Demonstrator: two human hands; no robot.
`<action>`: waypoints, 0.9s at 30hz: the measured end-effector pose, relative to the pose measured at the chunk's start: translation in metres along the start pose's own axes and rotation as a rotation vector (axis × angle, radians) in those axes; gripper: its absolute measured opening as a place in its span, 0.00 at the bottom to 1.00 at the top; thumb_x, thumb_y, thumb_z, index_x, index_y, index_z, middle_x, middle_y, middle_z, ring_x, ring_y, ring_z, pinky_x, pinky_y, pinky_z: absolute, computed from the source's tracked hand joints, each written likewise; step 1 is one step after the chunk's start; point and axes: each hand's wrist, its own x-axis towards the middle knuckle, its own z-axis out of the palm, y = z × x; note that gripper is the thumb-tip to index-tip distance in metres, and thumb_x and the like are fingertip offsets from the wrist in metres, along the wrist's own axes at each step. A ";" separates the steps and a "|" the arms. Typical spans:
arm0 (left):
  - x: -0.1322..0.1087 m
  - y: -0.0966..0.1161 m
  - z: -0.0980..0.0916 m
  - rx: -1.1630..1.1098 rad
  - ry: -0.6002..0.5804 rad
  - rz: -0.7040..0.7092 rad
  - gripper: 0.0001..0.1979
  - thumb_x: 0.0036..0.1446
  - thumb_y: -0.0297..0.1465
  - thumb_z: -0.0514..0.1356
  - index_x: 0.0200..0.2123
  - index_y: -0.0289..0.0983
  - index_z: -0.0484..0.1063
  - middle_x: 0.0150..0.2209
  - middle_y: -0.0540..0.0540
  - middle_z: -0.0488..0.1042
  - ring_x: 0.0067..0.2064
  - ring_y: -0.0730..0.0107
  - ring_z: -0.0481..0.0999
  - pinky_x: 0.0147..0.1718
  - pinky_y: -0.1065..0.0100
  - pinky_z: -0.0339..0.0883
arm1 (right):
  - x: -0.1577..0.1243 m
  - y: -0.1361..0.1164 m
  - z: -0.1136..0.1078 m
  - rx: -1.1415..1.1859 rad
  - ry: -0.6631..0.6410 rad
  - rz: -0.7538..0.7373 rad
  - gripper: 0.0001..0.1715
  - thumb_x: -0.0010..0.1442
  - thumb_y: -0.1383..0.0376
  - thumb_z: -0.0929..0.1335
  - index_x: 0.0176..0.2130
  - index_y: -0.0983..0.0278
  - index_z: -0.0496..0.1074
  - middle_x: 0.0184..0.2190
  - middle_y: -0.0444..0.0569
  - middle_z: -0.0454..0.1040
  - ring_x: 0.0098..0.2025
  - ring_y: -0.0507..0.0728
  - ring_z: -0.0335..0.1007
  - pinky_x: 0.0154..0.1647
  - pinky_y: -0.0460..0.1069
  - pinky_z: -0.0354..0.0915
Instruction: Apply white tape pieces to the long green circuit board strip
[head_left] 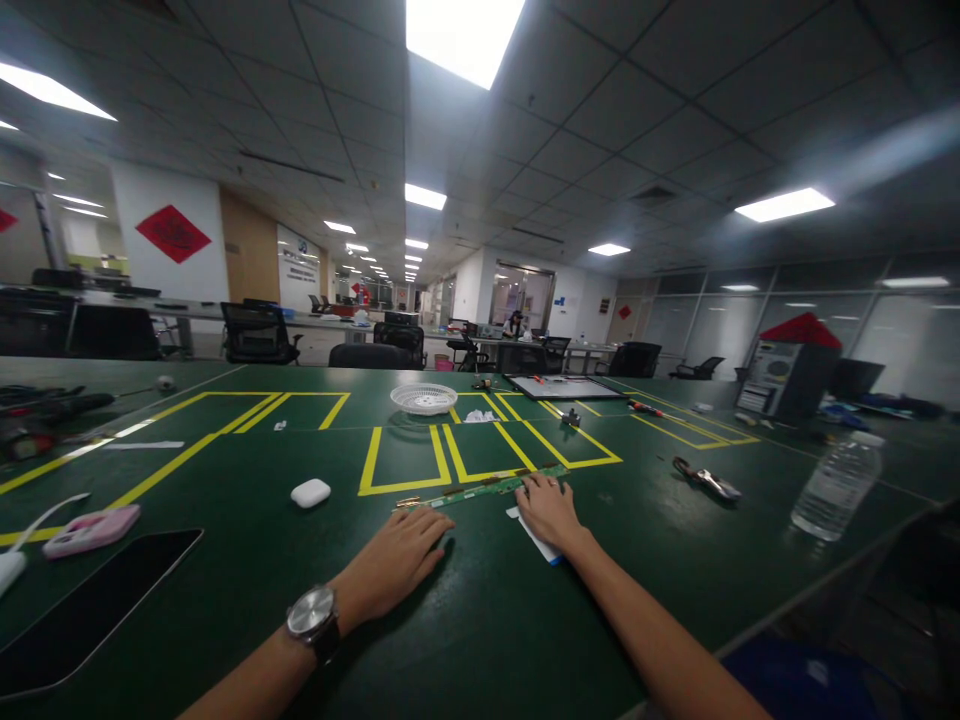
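Note:
My left hand lies palm down on the green table mat, its fingers stretched toward the near end of a long narrow green circuit strip. A wristwatch sits on that wrist. My right hand rests flat with its fingertips on the far part of the strip, and it partly covers a white card with a blue edge. Neither hand grips anything.
A white earbud case, a pink device and a dark tablet lie at the left. A white basket, a screen panel, pliers and a water bottle are farther off. A person sits in the distance.

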 end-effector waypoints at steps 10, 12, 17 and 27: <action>0.000 0.000 0.000 -0.018 0.011 0.014 0.17 0.69 0.37 0.49 0.58 0.44 0.64 0.57 0.46 0.69 0.56 0.59 0.68 0.56 0.56 0.58 | -0.001 0.001 -0.006 0.050 -0.026 0.010 0.31 0.68 0.55 0.51 0.61 0.62 0.64 0.64 0.55 0.60 0.65 0.64 0.52 0.62 0.64 0.46; 0.000 0.000 0.001 -0.008 0.009 0.012 0.17 0.69 0.37 0.50 0.58 0.44 0.64 0.57 0.46 0.69 0.57 0.59 0.68 0.56 0.56 0.58 | -0.001 0.002 -0.007 0.068 -0.008 0.010 0.30 0.69 0.56 0.50 0.57 0.61 0.68 0.62 0.54 0.63 0.63 0.63 0.55 0.61 0.62 0.49; 0.000 0.001 0.001 -0.003 0.007 0.016 0.16 0.69 0.35 0.50 0.58 0.43 0.63 0.56 0.46 0.69 0.56 0.59 0.68 0.57 0.55 0.58 | 0.001 0.007 -0.008 0.038 0.083 -0.008 0.28 0.69 0.59 0.50 0.52 0.60 0.72 0.56 0.53 0.68 0.58 0.59 0.61 0.59 0.55 0.52; 0.002 0.004 -0.003 0.010 -0.007 0.013 0.15 0.68 0.33 0.51 0.57 0.44 0.64 0.56 0.47 0.69 0.56 0.58 0.67 0.56 0.55 0.58 | 0.002 0.006 -0.009 0.008 -0.005 -0.033 0.30 0.69 0.52 0.51 0.59 0.57 0.67 0.60 0.55 0.64 0.62 0.65 0.56 0.61 0.67 0.46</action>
